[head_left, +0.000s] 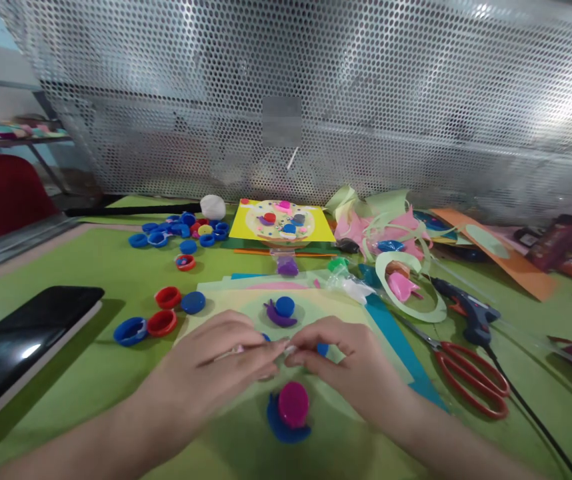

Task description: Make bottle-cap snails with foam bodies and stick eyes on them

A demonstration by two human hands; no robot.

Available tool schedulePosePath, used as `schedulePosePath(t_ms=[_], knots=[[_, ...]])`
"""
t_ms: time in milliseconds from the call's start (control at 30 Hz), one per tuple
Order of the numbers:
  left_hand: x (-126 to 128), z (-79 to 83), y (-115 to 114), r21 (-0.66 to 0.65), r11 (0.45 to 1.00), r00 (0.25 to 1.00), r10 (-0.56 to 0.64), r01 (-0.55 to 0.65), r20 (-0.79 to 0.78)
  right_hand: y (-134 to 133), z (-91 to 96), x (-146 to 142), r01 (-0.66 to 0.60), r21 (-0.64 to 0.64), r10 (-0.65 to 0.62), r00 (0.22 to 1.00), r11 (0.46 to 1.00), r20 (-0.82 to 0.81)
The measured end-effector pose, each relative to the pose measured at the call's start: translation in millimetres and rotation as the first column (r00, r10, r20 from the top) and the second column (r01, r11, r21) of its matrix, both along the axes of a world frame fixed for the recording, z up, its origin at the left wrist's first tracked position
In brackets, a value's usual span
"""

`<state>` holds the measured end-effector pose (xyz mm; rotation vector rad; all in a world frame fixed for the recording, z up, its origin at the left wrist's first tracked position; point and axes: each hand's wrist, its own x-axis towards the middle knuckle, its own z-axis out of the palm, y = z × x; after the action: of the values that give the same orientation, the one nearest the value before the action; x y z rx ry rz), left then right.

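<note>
Over the middle of the pale paper [236, 301], my left hand [226, 360] and my right hand [351, 357] meet at the fingertips. Both are closed in a pinch around a small whitish piece [289, 349], mostly hidden by the fingers. Bits of blue show behind each hand's fingers. Just beyond them a blue bottle cap [285, 307] rests on a curved purple clay strip [281, 321], like a snail. Nearer to me a pink cap [293, 404] sits on a blue clay strip [286, 431] in the same manner.
Red and blue caps [163, 323] and a black phone [31, 347] lie left. On the right are red-handled scissors [471, 380], a glue gun [471, 310] and paper scraps [376, 220]. A yellow card [241, 223] with a decorated disc stands behind, before a perforated metal sheet [166, 100].
</note>
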<state>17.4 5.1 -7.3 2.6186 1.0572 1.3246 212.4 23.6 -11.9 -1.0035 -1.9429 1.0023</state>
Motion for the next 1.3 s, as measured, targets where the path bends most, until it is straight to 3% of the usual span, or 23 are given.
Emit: schedulePosePath(t_ms=[33,167,300,533,700,900,1033,1167,1300], knots=[[2,3.7,-1,0.024,1.0,1.0,0.017,-0.017,0.014,-2,0.6,0,-0.022,0.013,0.022,1.0,1.0,0.001],[4,12.9,-4,0.111,0.991,0.984,-0.062,0.081,-0.166,-7,0.8,0,-0.052,0.051,0.05,0.998,0.997,0.023],[4,6.2,-7,0.282,0.958,0.98,0.009,0.048,-0.197,-10,-2.0,-1,-0.039,0.026,0.038,0.999,0.999,0.016],[-5,-6.4,-12,0.372,0.927,0.95,0.077,0.044,-0.304,-13,-1.2,-2,-0.079,-0.02,0.079,0.996,0.997,-0.032],[-8,-9.1,-14,0.36,0.928,0.913,0.059,0.1,-0.405,-11,0.0,-3,-0.073,0.024,0.073,0.997,0.997,0.001],[-6,-12.9,-14,0.466,0.877,0.885,0.121,0.117,-0.449,-12,-0.5,-5,-0.041,0.122,0.028,0.994,0.992,0.106],[-8,-8.0,-13,0.4,0.913,0.917,0.086,0.083,-0.389,-12,-0.7,-3,-0.027,0.122,0.013,0.993,0.992,0.114],[-13,3.6,-14,0.19,0.979,0.952,-0.018,0.079,-0.304,1,-0.1,4,0.103,0.077,-0.107,0.993,0.992,0.047],[-10,8.8,-10,0.129,0.992,0.98,0.028,-0.002,-0.199,11,1.5,7,0.174,-0.06,-0.177,0.982,0.983,-0.062]])
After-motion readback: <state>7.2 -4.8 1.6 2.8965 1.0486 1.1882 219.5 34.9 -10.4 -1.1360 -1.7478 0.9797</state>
